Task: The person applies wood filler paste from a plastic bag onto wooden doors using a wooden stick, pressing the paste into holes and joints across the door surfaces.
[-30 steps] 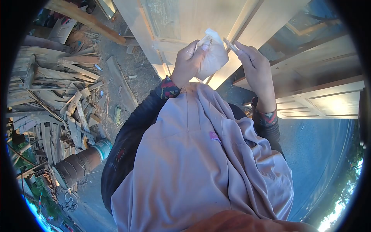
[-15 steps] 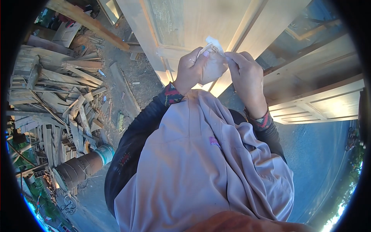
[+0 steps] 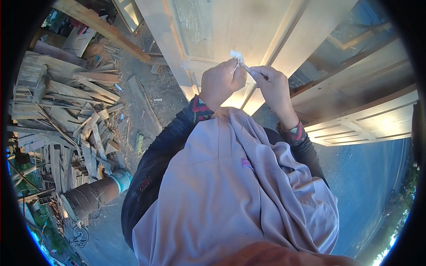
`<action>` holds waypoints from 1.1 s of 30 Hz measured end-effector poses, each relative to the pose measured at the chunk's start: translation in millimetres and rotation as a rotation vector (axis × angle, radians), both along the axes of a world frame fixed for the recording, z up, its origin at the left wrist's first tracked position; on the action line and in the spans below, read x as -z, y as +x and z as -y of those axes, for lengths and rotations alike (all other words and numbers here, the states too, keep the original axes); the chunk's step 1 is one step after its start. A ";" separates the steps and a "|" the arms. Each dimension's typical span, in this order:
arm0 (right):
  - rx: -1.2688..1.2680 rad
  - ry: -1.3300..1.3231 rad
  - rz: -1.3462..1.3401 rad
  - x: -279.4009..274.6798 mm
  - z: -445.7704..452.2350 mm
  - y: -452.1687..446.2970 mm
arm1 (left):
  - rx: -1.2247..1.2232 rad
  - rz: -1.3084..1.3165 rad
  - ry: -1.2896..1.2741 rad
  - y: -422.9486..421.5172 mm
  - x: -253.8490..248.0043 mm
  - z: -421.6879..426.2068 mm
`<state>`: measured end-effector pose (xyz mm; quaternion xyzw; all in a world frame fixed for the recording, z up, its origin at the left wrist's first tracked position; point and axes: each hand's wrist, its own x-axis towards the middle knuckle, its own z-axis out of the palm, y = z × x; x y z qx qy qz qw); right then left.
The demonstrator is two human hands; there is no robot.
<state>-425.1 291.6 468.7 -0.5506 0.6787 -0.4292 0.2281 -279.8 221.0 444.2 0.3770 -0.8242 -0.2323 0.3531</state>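
Both of my hands are raised in front of a pale wooden door panel (image 3: 213, 26). My left hand (image 3: 221, 83) is closed around what looks like a small plastic bag, whose crumpled white end (image 3: 235, 54) sticks up above the fingers. Most of the bag is hidden in the fist. Pinched at its twisted side are the thumb and forefinger of my right hand (image 3: 271, 84). The two hands are close together, joined by the bunched bag. What is inside it cannot be made out.
On the left lies a large heap of scrap wood (image 3: 84, 106), with a rusty drum (image 3: 95, 193) below it. A loose plank (image 3: 145, 102) rests on the ground. More panelled doors (image 3: 368, 126) stand at the right. A wooden beam (image 3: 104, 31) crosses the upper left.
The bag was spread out between my hands and is now bunched up small. My left hand has turned with its back toward me; my right hand has shifted left, closer to it.
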 end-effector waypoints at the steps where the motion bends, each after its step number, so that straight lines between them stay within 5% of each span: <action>1: 0.004 0.089 0.125 -1.0 1.3 -0.3 | -0.014 0.024 -0.001 0.0 1.2 0.9; 5: -0.040 0.188 0.407 5.3 6.0 -6.4 | -0.013 -0.107 0.077 2.4 17.1 9.2; 14: -0.143 0.083 0.481 -48.3 24.6 -25.5 | -0.096 -0.614 0.304 34.4 24.4 52.7; 23: -0.303 -0.323 0.385 -223.8 109.9 -15.3 | -0.084 -1.243 -0.029 95.4 -61.3 230.2; 33: -0.388 -0.710 0.280 -421.7 304.4 33.5 | -0.252 -0.910 -0.025 117.3 -51.9 356.5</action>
